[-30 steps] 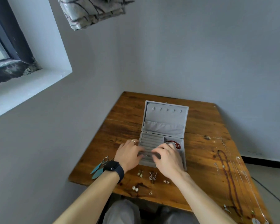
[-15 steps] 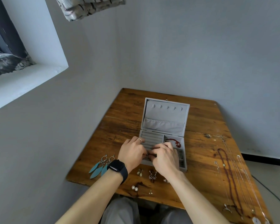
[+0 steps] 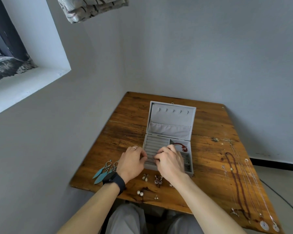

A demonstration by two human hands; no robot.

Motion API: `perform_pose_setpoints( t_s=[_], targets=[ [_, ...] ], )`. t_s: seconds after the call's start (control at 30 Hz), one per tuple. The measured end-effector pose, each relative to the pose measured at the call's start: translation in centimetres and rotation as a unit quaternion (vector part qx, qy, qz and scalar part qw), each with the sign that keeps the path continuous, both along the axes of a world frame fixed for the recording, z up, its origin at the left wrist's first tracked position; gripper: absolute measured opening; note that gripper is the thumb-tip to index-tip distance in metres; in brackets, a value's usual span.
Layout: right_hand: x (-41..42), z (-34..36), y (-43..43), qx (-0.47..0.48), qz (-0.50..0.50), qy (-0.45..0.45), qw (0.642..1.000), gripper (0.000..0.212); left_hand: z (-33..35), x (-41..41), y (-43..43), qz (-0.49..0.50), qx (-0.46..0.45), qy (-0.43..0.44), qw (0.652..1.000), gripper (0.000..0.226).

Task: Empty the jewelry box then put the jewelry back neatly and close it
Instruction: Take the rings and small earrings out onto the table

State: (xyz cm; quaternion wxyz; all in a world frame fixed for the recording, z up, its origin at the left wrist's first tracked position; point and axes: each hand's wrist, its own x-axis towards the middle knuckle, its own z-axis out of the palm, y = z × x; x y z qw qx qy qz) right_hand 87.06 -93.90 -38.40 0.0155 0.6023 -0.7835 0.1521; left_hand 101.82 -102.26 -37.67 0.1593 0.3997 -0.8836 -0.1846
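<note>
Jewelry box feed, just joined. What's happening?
A person sits at a wooden table with a grey jewelry box open. The left hand and right hand curl over its ring rolls, meeting at something too small to identify; a grip cannot be confirmed. A red bead bracelet lies in the back right compartment. Teal feather earrings, pearl earrings and necklaces lie on the table, outside the box.

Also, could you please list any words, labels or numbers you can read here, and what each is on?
No readable text anywhere.
Jewelry box: no label or brand shows.
Watch: face dark, nothing legible.
Round pendants, lower right: too small to tell any marking.
</note>
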Motion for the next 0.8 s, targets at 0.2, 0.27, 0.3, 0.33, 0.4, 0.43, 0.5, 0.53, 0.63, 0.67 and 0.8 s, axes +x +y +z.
perform_pose_setpoints(
  t_s=[0.2,0.27,0.3,0.33,0.4,0.43,0.5,0.53,0.63,0.67,0.8],
  targets=[
    [-0.1,0.5,-0.4,-0.007,0.052,0.041,0.998,0.015,0.6,2.9,1.1,0.043,0.055,0.089,0.994,0.006],
    [0.4,1.4,-0.6,0.023,0.058,0.07,0.996,0.02,1.0,3.6,1.3,0.051,0.064,0.096,0.992,0.006],
    [0.7,1.7,-0.6,0.036,0.062,0.094,0.993,0.022,1.2,4.0,1.4,0.057,0.068,0.098,0.991,0.006],
    [0.9,1.9,-0.7,0.049,0.067,0.114,0.99,0.023,1.3,4.3,1.6,0.062,0.072,0.099,0.99,0.006],
    [1.1,2.1,-0.9,0.074,0.062,0.122,0.988,0.024,1.4,5.1,2.1,0.073,0.082,0.1,0.989,0.005],
    [1.1,2.2,-1.0,0.084,0.051,0.114,0.989,0.024,1.4,5.6,2.3,0.076,0.084,0.101,0.988,0.005],
    [0.9,2.3,-1.3,0.113,0.037,0.091,0.989,0.024,1.4,6.5,2.8,0.081,0.088,0.103,0.987,0.005],
    [0.7,2.4,-1.6,0.131,0.039,0.085,0.987,0.025,1.3,6.9,3.0,0.083,0.089,0.106,0.987,0.005],
    [0.2,3.0,-2.0,0.159,0.053,0.062,0.984,0.024,1.3,8.0,3.7,0.089,0.09,0.114,0.985,0.004],
    [0.1,3.3,-1.9,0.146,0.049,0.035,0.988,0.021,1.4,8.2,4.0,0.092,0.093,0.117,0.985,0.004],
    [0.1,4.1,0.9,0.019,0.004,-0.103,0.995,0.009,1.2,8.4,5.0,0.09,0.1,0.131,0.982,0.004]
  ],
)
